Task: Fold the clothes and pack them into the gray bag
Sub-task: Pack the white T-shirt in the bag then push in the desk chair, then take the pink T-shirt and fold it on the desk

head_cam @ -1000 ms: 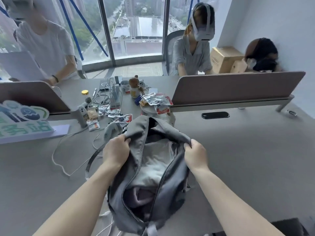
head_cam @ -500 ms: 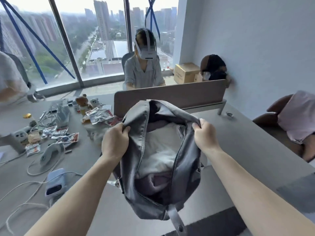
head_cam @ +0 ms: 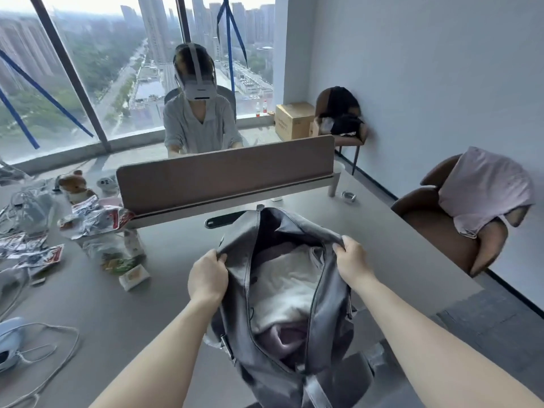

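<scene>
Gray bag sits at the near edge of the table, zip mouth wide open and facing up. Left hand grips the left rim of the opening, fingers curled over the fabric. Right hand pinches the right rim, thumb on top. Both pull the mouth apart.

Inside: white garment folded on top, pinkish garment under it at the near end. A strap hangs off the bag's near end.

Near left on the table: light-blue device with a white cable looping from it. Further left: small packet, then a pile of crinkled wrappers and a toy bear.

Mid table: black oval object just beyond the bag, then a brown divider across the desk. Small metal ring right of it.

Right of the table: brown chair with a pink garment draped over its back.

Far: person in a headset seated behind the divider, cardboard box by the window, another chair with dark items at the wall.
</scene>
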`<state>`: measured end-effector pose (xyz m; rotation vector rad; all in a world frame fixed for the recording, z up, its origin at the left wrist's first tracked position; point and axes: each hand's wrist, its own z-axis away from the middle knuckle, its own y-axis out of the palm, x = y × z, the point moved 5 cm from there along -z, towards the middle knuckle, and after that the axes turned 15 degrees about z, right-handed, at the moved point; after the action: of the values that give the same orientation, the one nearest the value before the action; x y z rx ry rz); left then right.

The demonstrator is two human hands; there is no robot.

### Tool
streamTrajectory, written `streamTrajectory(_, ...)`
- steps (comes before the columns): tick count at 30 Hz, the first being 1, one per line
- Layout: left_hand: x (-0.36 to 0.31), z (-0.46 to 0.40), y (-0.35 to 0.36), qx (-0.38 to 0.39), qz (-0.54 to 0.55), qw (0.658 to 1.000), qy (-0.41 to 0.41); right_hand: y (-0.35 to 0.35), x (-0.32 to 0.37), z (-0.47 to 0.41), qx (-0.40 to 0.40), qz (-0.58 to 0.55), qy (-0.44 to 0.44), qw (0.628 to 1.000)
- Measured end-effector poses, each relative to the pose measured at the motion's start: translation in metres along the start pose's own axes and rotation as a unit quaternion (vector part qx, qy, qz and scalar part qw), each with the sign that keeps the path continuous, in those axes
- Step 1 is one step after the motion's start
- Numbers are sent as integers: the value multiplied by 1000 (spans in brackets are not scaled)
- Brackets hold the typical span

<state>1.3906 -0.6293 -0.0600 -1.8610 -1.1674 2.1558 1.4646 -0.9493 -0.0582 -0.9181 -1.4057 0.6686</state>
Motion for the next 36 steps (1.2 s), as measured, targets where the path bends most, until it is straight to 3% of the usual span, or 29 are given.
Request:
streamTrajectory(6, 52, 14, 29, 74, -111, 990, -48, 34, -43, 13, 116, 105, 18, 987)
streamTrajectory(11, 44, 26, 29, 89, -216, 972, -18, 39, -50, 35, 127, 64, 62, 988)
streamTrajectory(15, -9, 30, 50, 67, -191, 970, 136, 18, -49, 43, 87, 47, 76, 992)
streamTrajectory(21, -102, 85, 135, 172, -118, 937, 280, -47, -77, 54, 52, 82, 42, 994)
streamTrajectory(30, -245, 220, 298, 291, -104, 881, 359, -186, -219, 72, -32, 128, 29, 991)
streamTrajectory(36, -319, 325, 411, 338, -117, 856, 372, -257, -349, 90, -31, 154, 39, 987)
